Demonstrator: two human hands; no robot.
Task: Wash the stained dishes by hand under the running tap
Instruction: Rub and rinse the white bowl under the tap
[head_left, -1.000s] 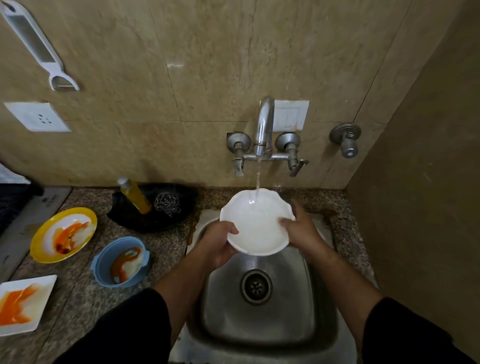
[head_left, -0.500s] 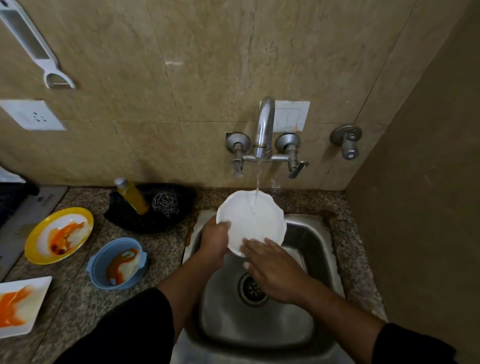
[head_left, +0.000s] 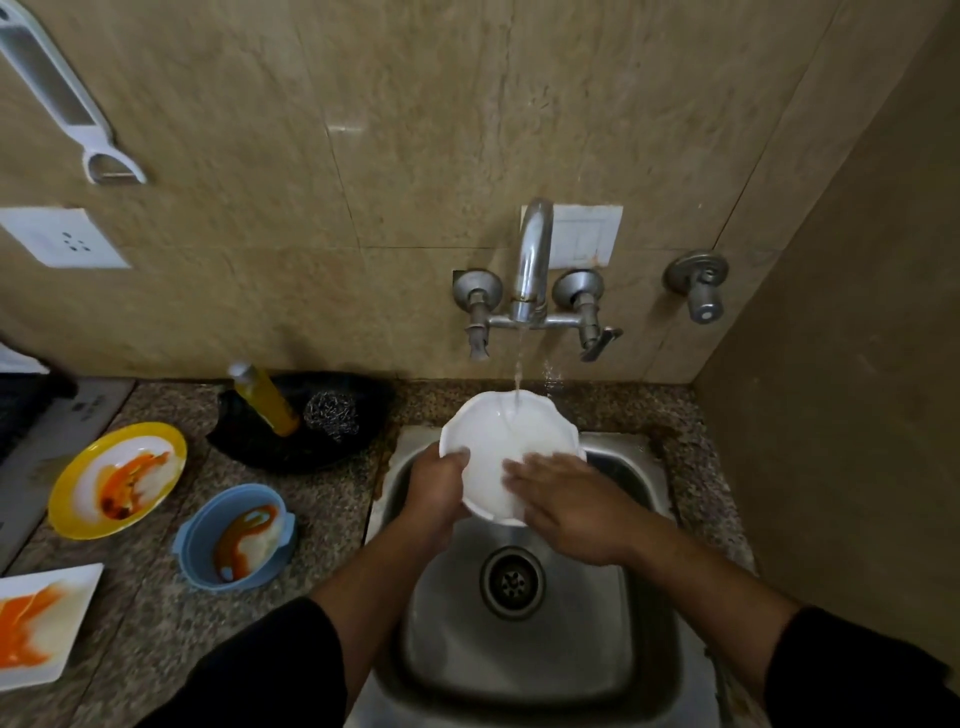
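Observation:
A white scalloped plate (head_left: 501, 434) is held tilted over the steel sink (head_left: 524, 644), under the water stream from the tap (head_left: 531, 260). My left hand (head_left: 434, 486) grips its left rim, thumb on the face. My right hand (head_left: 563, 501) lies flat on the plate's lower right face with fingers straight. On the counter to the left wait a yellow-rimmed plate (head_left: 117, 480), a blue bowl (head_left: 236, 538) and a white square plate (head_left: 39, 626), all smeared with orange-red sauce.
A black dish (head_left: 311, 426) behind the sink's left corner holds a yellow soap bottle (head_left: 265, 397) and a steel scrubber (head_left: 332, 413). A valve (head_left: 698, 283) sticks out of the wall at right. The brown side wall (head_left: 841, 364) closes off the right.
My right hand left the plate's right rim and came over its face, where it now lies flat. The plate shifted slightly back and left under the stream.

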